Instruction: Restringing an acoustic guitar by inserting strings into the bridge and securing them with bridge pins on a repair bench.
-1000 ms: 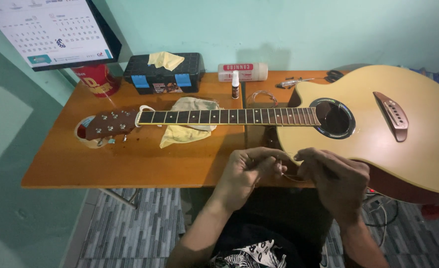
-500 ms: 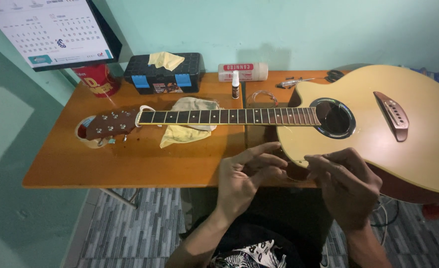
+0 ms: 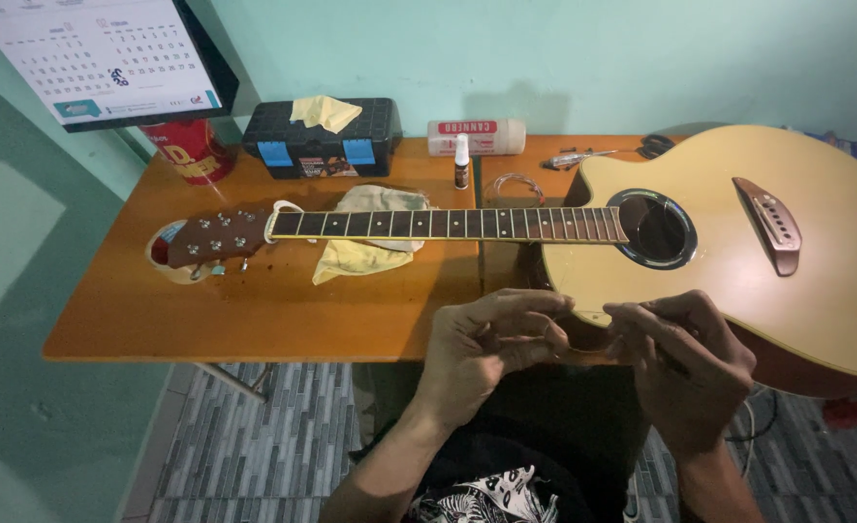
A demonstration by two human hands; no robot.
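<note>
My left hand (image 3: 491, 353) and my right hand (image 3: 690, 368) are close together over my lap, just in front of the table edge. Their fingertips pinch a thin guitar string (image 3: 588, 351) stretched between them, which is hard to make out. Just beyond the hands lies an acoustic guitar on its back, with its pale body (image 3: 738, 261) at the right. Its neck (image 3: 448, 224) runs left to a brown headstock (image 3: 210, 237). No strings show along the neck. A yellow cloth (image 3: 360, 257) lies under the neck.
The orange wooden table (image 3: 254, 310) also carries a black toolbox (image 3: 322, 136) with a yellow cloth on it, a red can (image 3: 191, 150), a small dropper bottle (image 3: 461, 163), a white tube (image 3: 477, 136), a coiled string (image 3: 511, 187) and a small tool (image 3: 574, 157). A calendar (image 3: 99, 58) hangs top left.
Both hands have drawn slightly back from the table edge and lower, the right hand drifting right. The fingers have shifted their pinch. The guitar has not moved.
</note>
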